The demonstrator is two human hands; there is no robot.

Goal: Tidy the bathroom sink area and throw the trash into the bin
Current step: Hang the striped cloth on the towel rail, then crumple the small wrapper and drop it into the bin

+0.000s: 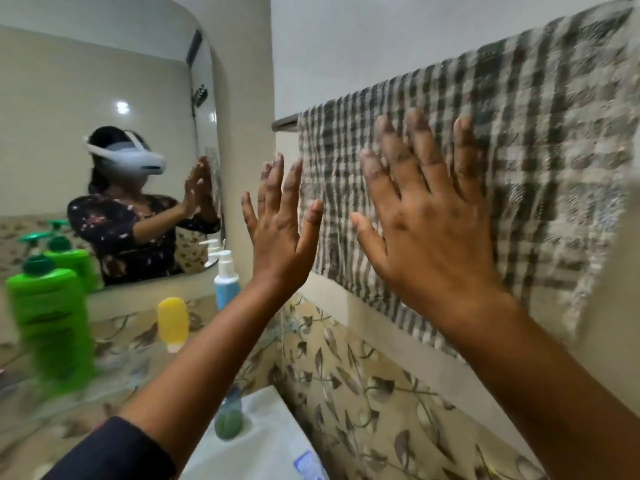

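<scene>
A grey and white checked towel [540, 140] hangs over a rail [285, 122] on the right wall. My right hand [426, 216] lies flat against the towel with its fingers spread. My left hand [280, 223] is raised with fingers apart at the towel's left edge; whether it touches the cloth I cannot tell. Neither hand holds anything. On the glass shelf under the mirror stand a green pump bottle [48, 317], a yellow bottle [172, 322] and a blue bottle with a white pump [225, 280].
The mirror [104, 81] on the left shows a person with a headset and raised hands. The white sink rim [273, 434] lies below, with a small green bottle [228, 419] on it. Leaf-patterned tiles [374, 393] cover the lower wall.
</scene>
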